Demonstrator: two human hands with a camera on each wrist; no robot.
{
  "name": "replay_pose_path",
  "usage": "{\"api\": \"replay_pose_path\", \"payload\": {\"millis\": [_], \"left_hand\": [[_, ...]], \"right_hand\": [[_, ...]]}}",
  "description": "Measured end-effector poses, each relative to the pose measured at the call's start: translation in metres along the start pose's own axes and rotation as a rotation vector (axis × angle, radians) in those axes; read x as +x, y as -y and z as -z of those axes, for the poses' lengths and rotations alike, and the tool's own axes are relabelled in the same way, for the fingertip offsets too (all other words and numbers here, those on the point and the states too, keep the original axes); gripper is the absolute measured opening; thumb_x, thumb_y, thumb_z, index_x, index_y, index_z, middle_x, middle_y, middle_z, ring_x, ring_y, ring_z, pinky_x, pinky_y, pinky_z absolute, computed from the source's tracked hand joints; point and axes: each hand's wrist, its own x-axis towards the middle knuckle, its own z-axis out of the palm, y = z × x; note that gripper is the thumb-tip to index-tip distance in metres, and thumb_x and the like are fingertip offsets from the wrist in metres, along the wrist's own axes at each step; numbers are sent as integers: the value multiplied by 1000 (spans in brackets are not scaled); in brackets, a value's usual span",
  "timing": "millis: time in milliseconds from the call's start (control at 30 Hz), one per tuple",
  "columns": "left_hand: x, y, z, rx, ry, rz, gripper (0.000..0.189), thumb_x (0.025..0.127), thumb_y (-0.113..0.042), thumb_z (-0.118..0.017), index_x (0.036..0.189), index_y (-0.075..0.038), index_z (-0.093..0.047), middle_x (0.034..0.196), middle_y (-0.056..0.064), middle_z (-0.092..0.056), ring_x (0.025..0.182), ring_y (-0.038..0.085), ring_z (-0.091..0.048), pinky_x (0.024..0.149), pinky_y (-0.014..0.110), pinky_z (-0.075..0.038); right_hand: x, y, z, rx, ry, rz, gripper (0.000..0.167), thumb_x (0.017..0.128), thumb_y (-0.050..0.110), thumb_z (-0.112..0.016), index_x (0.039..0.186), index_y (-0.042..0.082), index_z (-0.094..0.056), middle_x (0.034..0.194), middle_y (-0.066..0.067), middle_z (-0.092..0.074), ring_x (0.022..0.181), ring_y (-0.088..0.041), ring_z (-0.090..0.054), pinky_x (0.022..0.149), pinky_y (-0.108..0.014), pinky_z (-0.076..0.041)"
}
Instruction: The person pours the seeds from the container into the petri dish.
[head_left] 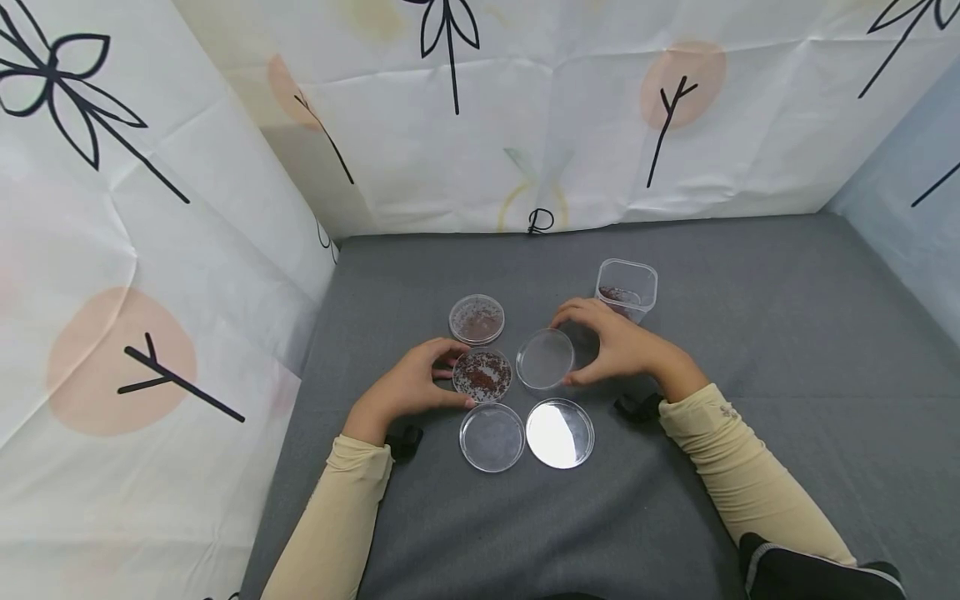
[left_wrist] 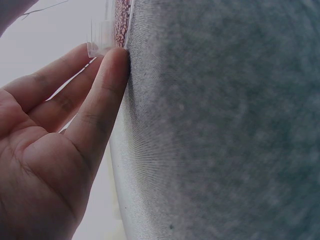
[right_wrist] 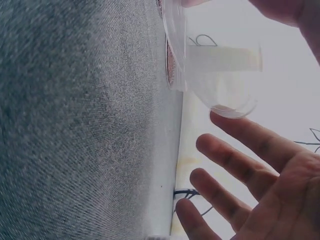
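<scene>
On the grey mat (head_left: 750, 333), the left hand (head_left: 408, 387) pinches the rim of the seed-filled petri dish (head_left: 482, 375) and steadies it. The right hand (head_left: 618, 346) grips a clear lid (head_left: 545, 358) by its edge, tilted just beside the dish. Best to level the lid first, then lower it straight so no seeds spill.

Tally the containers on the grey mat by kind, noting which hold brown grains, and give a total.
Round dishes with brown grains: 2
Round clear pieces, no grains: 3
Square clear tub with some grains: 1
Total: 6
</scene>
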Motion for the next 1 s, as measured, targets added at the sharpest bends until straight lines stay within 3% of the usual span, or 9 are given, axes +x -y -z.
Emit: {"api": "replay_pose_path", "payload": {"millis": [367,600,667,900,1000], "left_hand": [[-1,1,0,-3,-6,-3,82,77,-16,-98,147,-5,-58,146,14,-60,129,33,-64,110,42,-57],[1,2,-1,11,-8,0,82,77,-18,-98,147,-5,-58,145,14,-60,128,32,-64,110,43,-57],[1,2,-1,11,-10,-2,82,77,-18,-98,147,-5,-58,145,14,-60,128,32,-64,109,42,-57],[1,3,-1,16,-12,-5,82,77,-18,-98,147,-5,-58,145,14,-60,128,32,-64,109,42,-57],[1,3,-1,16,-11,-6,82,77,-18,-98,147,-5,-58,145,14,-60,128,32,-64,109,42,-57]], "right_hand": [[1,1,1,218,-15,-20,72,72,23,-97,126,3,-52,159,-15,-54,151,-34,-46,119,-62,-38],[1,1,0,371,-28,2,74,74,4,-92,127,-2,-41,160,-14,-54,146,-43,-51,120,-64,-33],[1,2,0,407,-32,11,74,73,1,-91,127,-3,-40,159,-16,-55,142,-44,-54,121,-61,-32],[2,1,0,493,-53,62,77,71,-9,-88,128,-6,-35,148,-30,-60,133,-46,-59,122,-33,-36],[2,0,0,500,-67,86,77,71,-10,-86,128,-8,-34,145,-33,-60,128,-44,-63,117,-31,-41]]}}
